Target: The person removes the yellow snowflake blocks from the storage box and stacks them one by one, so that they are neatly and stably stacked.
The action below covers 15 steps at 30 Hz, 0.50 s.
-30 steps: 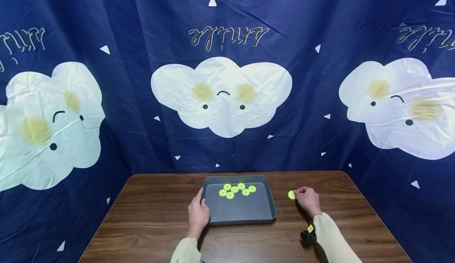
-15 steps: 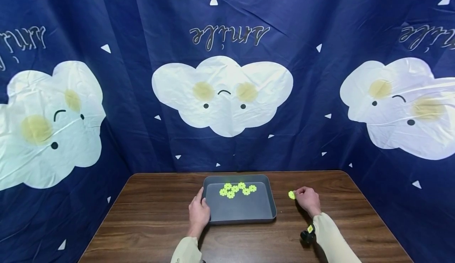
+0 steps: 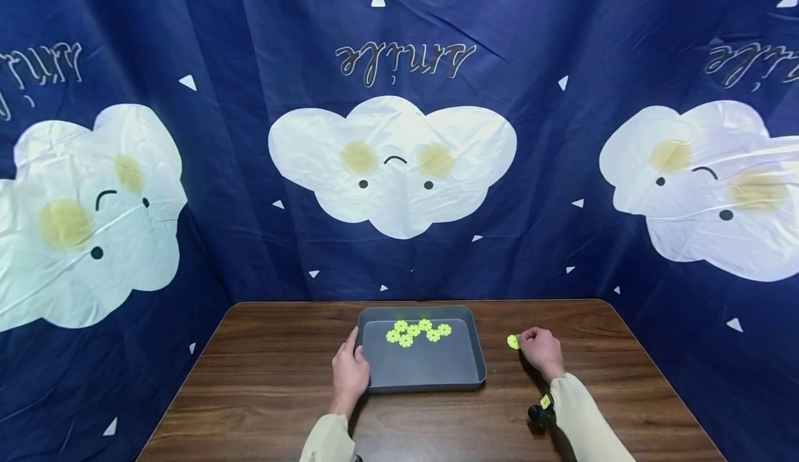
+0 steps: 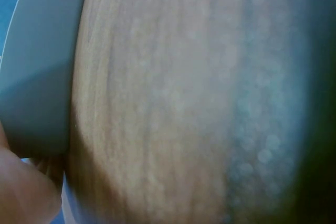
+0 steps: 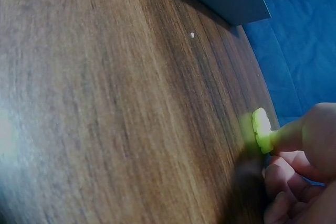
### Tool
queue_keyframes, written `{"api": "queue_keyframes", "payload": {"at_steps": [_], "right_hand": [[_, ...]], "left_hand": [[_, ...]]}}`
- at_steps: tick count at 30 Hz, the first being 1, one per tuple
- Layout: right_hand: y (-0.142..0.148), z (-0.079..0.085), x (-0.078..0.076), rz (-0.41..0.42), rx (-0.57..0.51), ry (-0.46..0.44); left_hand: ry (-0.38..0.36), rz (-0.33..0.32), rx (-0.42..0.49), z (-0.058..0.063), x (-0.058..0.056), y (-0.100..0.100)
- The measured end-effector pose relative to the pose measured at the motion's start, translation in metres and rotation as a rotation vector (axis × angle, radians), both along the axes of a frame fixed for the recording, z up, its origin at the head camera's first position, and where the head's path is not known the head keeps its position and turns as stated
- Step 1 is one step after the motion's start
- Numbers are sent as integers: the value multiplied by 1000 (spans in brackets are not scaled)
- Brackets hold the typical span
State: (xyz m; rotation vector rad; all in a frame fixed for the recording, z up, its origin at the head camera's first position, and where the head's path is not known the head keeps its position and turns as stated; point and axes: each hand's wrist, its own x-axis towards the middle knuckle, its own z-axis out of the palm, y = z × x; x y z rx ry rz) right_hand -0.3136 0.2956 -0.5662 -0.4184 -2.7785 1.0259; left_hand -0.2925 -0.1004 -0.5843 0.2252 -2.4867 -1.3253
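A dark grey rectangular baking tray point(image 3: 431, 365) lies on the table in the head view. Several yellow-green flower-shaped pieces point(image 3: 413, 330) are grouped toward its far side. My left hand point(image 3: 349, 375) holds the tray's left wall; in the left wrist view part of that hand point(image 4: 29, 190) shows at the tray's end, the rest being out of frame. To the right of the tray, my right hand point(image 3: 541, 351) pinches one more flower-shaped piece point(image 3: 513, 342). Up close, the fingertips touch that piece point(image 5: 260, 129) at one side, low over the tabletop; whether it rests there I cannot tell.
The brown wooden table point(image 3: 268, 379) has blue cloth point(image 3: 399, 268) with white clouds hanging behind and beside it. A black device point(image 3: 540, 413) is on the right wrist. One tiny pale speck point(image 5: 192, 35) lies on the wood near the tray.
Both hands and the tray stay in place against the table. Only the head view drifts very slightly.
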Motion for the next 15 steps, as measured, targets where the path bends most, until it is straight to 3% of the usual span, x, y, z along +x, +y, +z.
{"api": "queue_keyframes", "payload": {"at_steps": [15], "right_hand": [[-5,7,3,1,-5,-15]], "left_hand": [[7,-3,8,1,0,0]]}}
